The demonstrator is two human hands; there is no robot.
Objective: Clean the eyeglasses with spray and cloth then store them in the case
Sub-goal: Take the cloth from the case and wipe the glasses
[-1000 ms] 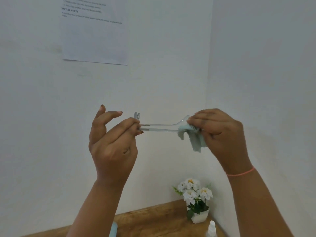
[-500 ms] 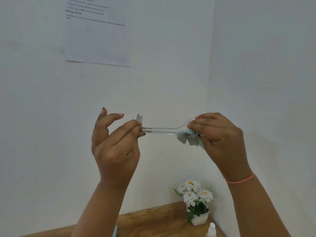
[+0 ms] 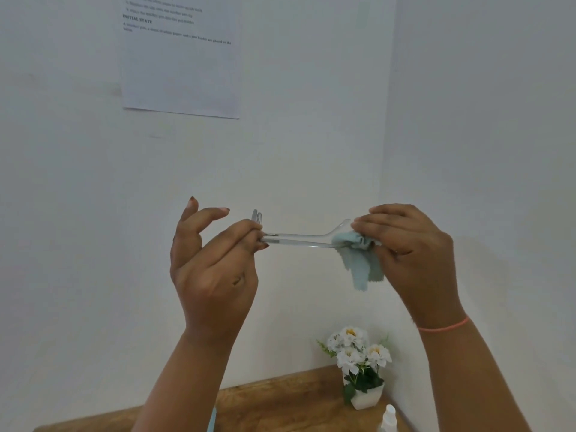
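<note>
A wooden table (image 3: pixel 280 400) fits into a corner of two plain white walls, and only its far strip shows, low down. On it, tight in the corner, stands a small white pot of white flowers (image 3: pixel 361 369), with the top of a white spray bottle (image 3: pixel 389 419) just in front of it and a pale blue sliver (image 3: pixel 213 420) at the bottom edge that I cannot identify. A printed sheet of paper (image 3: pixel 180 67) is stuck high on the left wall. The clear-framed eyeglasses (image 3: pixel 299 240) are held up in the air well above the table, seen edge-on, their long axis lying level from left to right. The left hand (image 3: pixel 215 269) pinches the left end between thumb and fingertips, the other fingers lifted. The right hand (image 3: pixel 411 251) has its fingers curled round a pale blue cloth (image 3: pixel 361 263) bunched over the right end, a loose corner hanging down. Bare wall lies behind and there is open air all round the hands; the corner sits close on the right.
</note>
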